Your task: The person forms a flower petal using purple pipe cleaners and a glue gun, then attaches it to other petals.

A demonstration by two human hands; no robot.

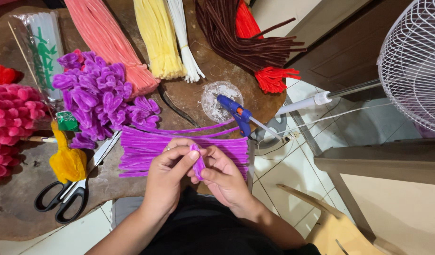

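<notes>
I judge I'm mid-fold: my left hand and right hand both pinch a purple pipe cleaner at six o'clock of the purple bundle; next needs a tighter bend.

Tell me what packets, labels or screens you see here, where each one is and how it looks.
Clear plastic packet: top left of the table, long bag of white sticks, green leaf print.
Green label: small green tag with white marks, below the packet, beside the purple flower pile.
No screens or signs.
</notes>
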